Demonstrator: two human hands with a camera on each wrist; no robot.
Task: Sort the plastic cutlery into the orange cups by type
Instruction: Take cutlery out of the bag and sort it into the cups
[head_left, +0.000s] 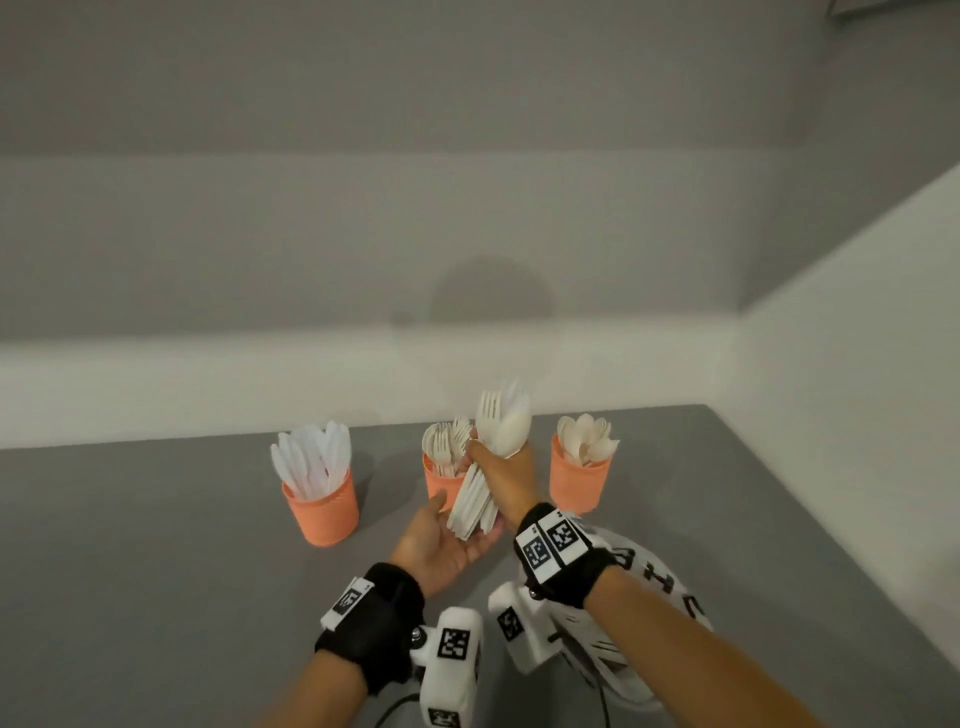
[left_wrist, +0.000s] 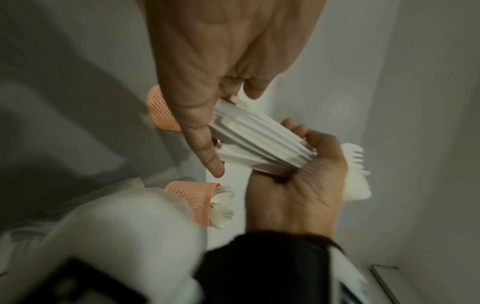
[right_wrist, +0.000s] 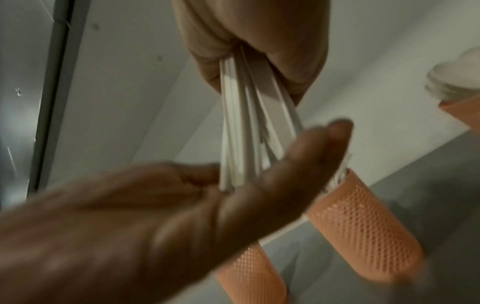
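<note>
Middle orange cup (head_left: 441, 486): front hidden behind cutlery bundle (head_left: 475, 499) and left hand (head_left: 441, 545). Bundle: mix beyond forks and spoons unclear. Wrist views: motion-blurred; nearest forearms cut off.

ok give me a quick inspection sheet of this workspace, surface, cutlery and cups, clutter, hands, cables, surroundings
Surface: grey table, matte, set into a corner.
Job's things: three orange cups in a row; left cup holds knives, middle cup forks, right cup spoons. A mixed bundle of cutlery, forks and a spoon showing at its top, is held above the middle cup.
Clutter: a white object with black markings under the right forearm; cannot tell what it is.
Grippers: right hand grips the bundle mid-length; left hand, palm up with fingers relaxed, supports the handle ends.
Cables: a dark cable near the bottom edge.
Surroundings: plain pale walls.
</note>
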